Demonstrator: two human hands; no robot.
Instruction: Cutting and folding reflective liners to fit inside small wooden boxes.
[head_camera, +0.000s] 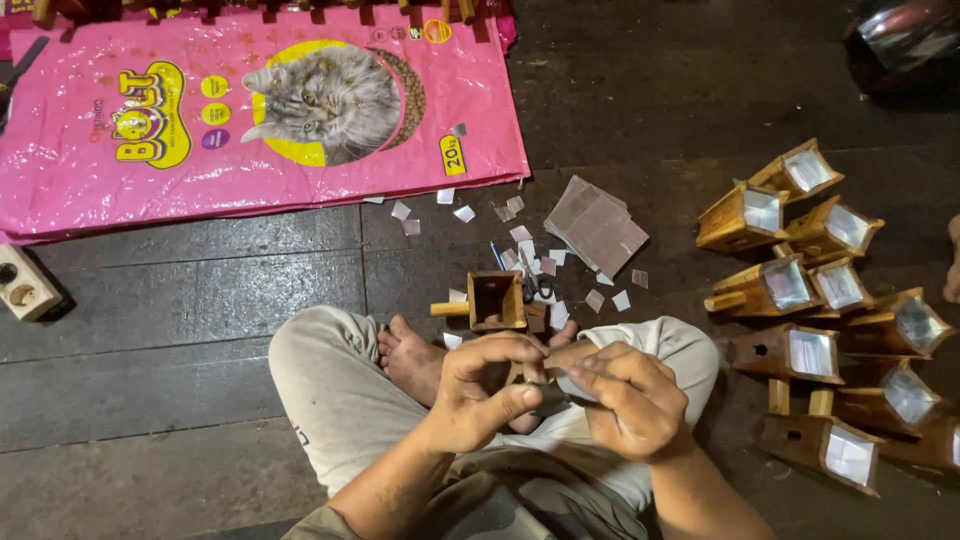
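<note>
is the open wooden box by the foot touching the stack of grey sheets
Apart. The head view shows the open wooden box nearer the foot, and the stack of grey sheets farther up the floor, with dark floor and small cut scraps between them.

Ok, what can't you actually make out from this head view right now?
- The small piece pinched between the left hand and right hand: mostly covered by fingers, kind unclear.
- Dark shiny object, top right: cut off by the frame edge.
- Lowest wooden holders, right: partly cut off by the edge, in shadow.
- Tool behind the open wooden box: too small, half hidden.
</note>
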